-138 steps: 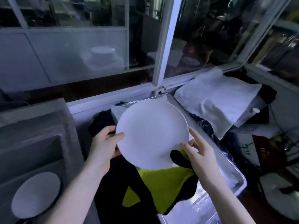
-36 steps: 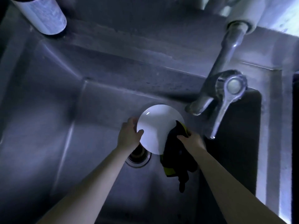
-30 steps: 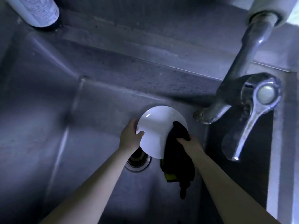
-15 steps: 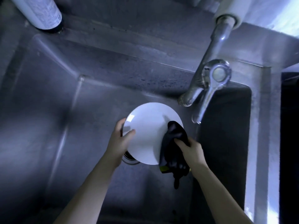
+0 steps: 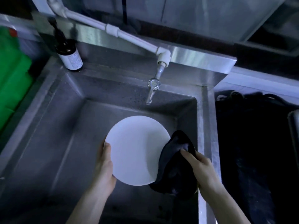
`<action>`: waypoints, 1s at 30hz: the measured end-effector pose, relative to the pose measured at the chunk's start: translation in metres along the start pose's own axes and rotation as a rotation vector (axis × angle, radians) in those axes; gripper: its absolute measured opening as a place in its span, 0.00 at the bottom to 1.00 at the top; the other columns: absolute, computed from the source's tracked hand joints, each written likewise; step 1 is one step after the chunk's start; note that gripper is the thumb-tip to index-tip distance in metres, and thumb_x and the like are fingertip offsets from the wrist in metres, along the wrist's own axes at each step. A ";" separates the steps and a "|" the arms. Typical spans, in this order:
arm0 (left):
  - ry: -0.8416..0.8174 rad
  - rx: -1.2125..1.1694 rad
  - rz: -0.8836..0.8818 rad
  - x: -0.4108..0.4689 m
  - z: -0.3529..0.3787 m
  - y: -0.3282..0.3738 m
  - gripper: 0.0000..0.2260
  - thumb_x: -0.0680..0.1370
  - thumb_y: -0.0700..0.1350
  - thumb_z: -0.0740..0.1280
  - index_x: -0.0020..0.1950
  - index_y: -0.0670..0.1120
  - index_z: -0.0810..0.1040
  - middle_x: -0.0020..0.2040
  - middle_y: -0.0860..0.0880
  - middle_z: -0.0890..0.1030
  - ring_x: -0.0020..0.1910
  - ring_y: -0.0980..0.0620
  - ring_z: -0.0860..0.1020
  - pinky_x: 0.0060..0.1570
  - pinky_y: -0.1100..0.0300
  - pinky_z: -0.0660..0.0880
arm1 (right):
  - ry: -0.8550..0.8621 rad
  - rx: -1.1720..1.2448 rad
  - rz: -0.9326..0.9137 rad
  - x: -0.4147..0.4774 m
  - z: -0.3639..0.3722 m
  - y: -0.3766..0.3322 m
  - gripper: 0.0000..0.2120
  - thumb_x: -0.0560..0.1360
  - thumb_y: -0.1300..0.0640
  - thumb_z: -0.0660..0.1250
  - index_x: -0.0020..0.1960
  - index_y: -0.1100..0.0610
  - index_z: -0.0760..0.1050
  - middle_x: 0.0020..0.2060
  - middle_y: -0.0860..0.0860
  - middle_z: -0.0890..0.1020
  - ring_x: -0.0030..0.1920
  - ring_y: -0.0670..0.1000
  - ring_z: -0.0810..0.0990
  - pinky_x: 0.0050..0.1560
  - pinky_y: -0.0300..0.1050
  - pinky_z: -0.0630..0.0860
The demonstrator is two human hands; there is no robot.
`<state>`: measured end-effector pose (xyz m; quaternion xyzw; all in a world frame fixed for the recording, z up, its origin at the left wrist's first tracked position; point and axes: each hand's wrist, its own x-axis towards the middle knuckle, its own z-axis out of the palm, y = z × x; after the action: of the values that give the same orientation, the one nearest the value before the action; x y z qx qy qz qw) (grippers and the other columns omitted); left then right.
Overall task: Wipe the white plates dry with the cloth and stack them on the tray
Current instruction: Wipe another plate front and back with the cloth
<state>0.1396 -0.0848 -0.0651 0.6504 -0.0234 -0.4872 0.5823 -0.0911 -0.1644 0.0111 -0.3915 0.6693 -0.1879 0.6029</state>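
Pretty dim on my feed, bluish light. I've got a steel sink [image 5: 56, 126], a tap [image 5: 152, 88] hanging off a white pipe [image 5: 113, 31] along the back, a dark bottle [image 5: 68, 52] on the back-left corner, and a green thing [image 5: 13, 78] far left.

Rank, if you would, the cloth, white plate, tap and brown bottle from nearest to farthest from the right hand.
1. cloth, gripped in the right hand itself.
2. white plate, just to the left, touching the cloth.
3. tap, over the sink's back wall.
4. brown bottle, on the far back-left ledge.
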 end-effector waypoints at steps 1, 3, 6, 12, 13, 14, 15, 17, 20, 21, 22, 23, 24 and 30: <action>0.013 -0.008 0.028 -0.012 0.001 0.006 0.12 0.86 0.56 0.56 0.66 0.62 0.75 0.59 0.59 0.83 0.56 0.53 0.83 0.41 0.54 0.81 | 0.017 -0.003 -0.015 -0.011 -0.008 -0.005 0.06 0.75 0.50 0.71 0.41 0.49 0.84 0.39 0.51 0.87 0.43 0.52 0.86 0.50 0.56 0.82; 0.032 -0.026 0.071 -0.036 0.004 0.016 0.11 0.86 0.55 0.56 0.64 0.63 0.75 0.58 0.59 0.83 0.57 0.53 0.82 0.42 0.53 0.79 | 0.056 -0.063 -0.075 -0.031 -0.026 -0.016 0.13 0.74 0.48 0.72 0.36 0.56 0.81 0.34 0.52 0.85 0.39 0.54 0.85 0.45 0.55 0.82; 0.051 -0.043 0.127 -0.069 0.007 0.029 0.11 0.87 0.53 0.56 0.62 0.62 0.76 0.58 0.58 0.82 0.56 0.52 0.81 0.42 0.53 0.78 | 0.104 -0.258 -0.268 -0.065 -0.048 -0.031 0.25 0.73 0.44 0.71 0.31 0.62 0.68 0.25 0.52 0.72 0.30 0.52 0.72 0.33 0.49 0.66; -0.016 -0.038 0.232 -0.126 0.025 0.051 0.18 0.87 0.51 0.55 0.58 0.75 0.75 0.52 0.72 0.81 0.50 0.69 0.81 0.45 0.56 0.76 | 0.046 -0.426 -0.760 -0.133 -0.065 -0.048 0.11 0.75 0.54 0.70 0.34 0.43 0.77 0.36 0.36 0.80 0.36 0.39 0.79 0.37 0.32 0.70; -0.033 -0.037 0.251 -0.136 0.029 0.054 0.19 0.87 0.50 0.55 0.57 0.76 0.75 0.52 0.72 0.81 0.49 0.70 0.80 0.45 0.56 0.75 | -0.035 -0.396 -0.784 -0.141 -0.065 -0.048 0.10 0.76 0.57 0.70 0.40 0.43 0.80 0.41 0.36 0.82 0.41 0.41 0.82 0.41 0.37 0.76; -0.047 -0.042 0.270 -0.144 0.034 0.057 0.19 0.87 0.50 0.55 0.57 0.75 0.76 0.53 0.72 0.81 0.50 0.70 0.80 0.46 0.55 0.75 | -0.095 -0.397 -0.814 -0.148 -0.064 -0.045 0.08 0.76 0.58 0.70 0.46 0.44 0.83 0.48 0.37 0.83 0.46 0.43 0.84 0.44 0.42 0.80; -0.058 -0.053 0.290 -0.152 0.039 0.060 0.18 0.87 0.50 0.55 0.58 0.74 0.76 0.55 0.70 0.82 0.52 0.67 0.81 0.48 0.53 0.76 | -0.105 -0.451 -0.896 -0.153 -0.062 -0.043 0.07 0.75 0.58 0.71 0.50 0.46 0.83 0.54 0.39 0.83 0.53 0.43 0.83 0.49 0.43 0.80; -0.074 -0.082 0.335 -0.165 0.048 0.068 0.17 0.87 0.49 0.56 0.59 0.72 0.78 0.59 0.65 0.82 0.59 0.60 0.80 0.55 0.49 0.77 | -0.040 -0.684 -1.142 -0.157 -0.060 -0.038 0.07 0.68 0.57 0.75 0.46 0.50 0.83 0.54 0.42 0.84 0.60 0.41 0.80 0.52 0.37 0.77; -0.072 -0.133 0.399 -0.182 0.060 0.083 0.18 0.87 0.47 0.56 0.60 0.69 0.79 0.59 0.64 0.83 0.58 0.60 0.81 0.50 0.56 0.78 | 0.019 -1.072 -1.351 -0.165 -0.061 -0.040 0.18 0.57 0.53 0.76 0.47 0.48 0.85 0.51 0.42 0.85 0.54 0.45 0.84 0.50 0.38 0.79; -0.064 -0.162 0.412 -0.185 0.063 0.089 0.18 0.87 0.46 0.57 0.60 0.68 0.79 0.58 0.63 0.83 0.56 0.61 0.82 0.47 0.57 0.78 | 0.054 -1.112 -1.408 -0.166 -0.062 -0.040 0.21 0.56 0.53 0.73 0.49 0.47 0.85 0.53 0.43 0.85 0.53 0.46 0.84 0.51 0.39 0.79; -0.055 -0.186 0.421 -0.187 0.064 0.094 0.17 0.87 0.46 0.57 0.61 0.66 0.79 0.58 0.62 0.84 0.54 0.60 0.82 0.45 0.57 0.78 | 0.091 -1.106 -1.450 -0.167 -0.065 -0.041 0.22 0.56 0.54 0.71 0.50 0.48 0.85 0.55 0.46 0.84 0.51 0.49 0.84 0.51 0.41 0.80; -0.047 -0.200 0.429 -0.189 0.065 0.099 0.16 0.87 0.46 0.57 0.61 0.65 0.79 0.58 0.61 0.84 0.53 0.60 0.83 0.46 0.56 0.78 | 0.140 -1.061 -1.491 -0.167 -0.067 -0.042 0.21 0.57 0.55 0.69 0.50 0.50 0.85 0.56 0.50 0.84 0.48 0.52 0.84 0.49 0.42 0.79; -0.041 -0.202 0.439 -0.191 0.065 0.103 0.16 0.87 0.46 0.56 0.60 0.65 0.79 0.58 0.61 0.84 0.53 0.60 0.83 0.47 0.55 0.77 | 0.188 -1.002 -1.501 -0.168 -0.069 -0.046 0.18 0.60 0.57 0.68 0.49 0.52 0.84 0.55 0.52 0.83 0.45 0.54 0.81 0.47 0.42 0.78; -0.029 -0.078 0.537 -0.202 0.068 0.115 0.19 0.86 0.47 0.56 0.60 0.71 0.78 0.46 0.71 0.80 0.47 0.62 0.76 0.53 0.53 0.70 | 0.325 -0.750 -1.128 -0.153 -0.068 -0.098 0.15 0.76 0.52 0.70 0.35 0.57 0.71 0.35 0.54 0.78 0.38 0.58 0.77 0.36 0.49 0.69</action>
<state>0.0502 -0.0511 0.1573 0.5910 -0.1845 -0.3249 0.7150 -0.1317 -0.1250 0.1966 -0.8281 0.4653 -0.2846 0.1294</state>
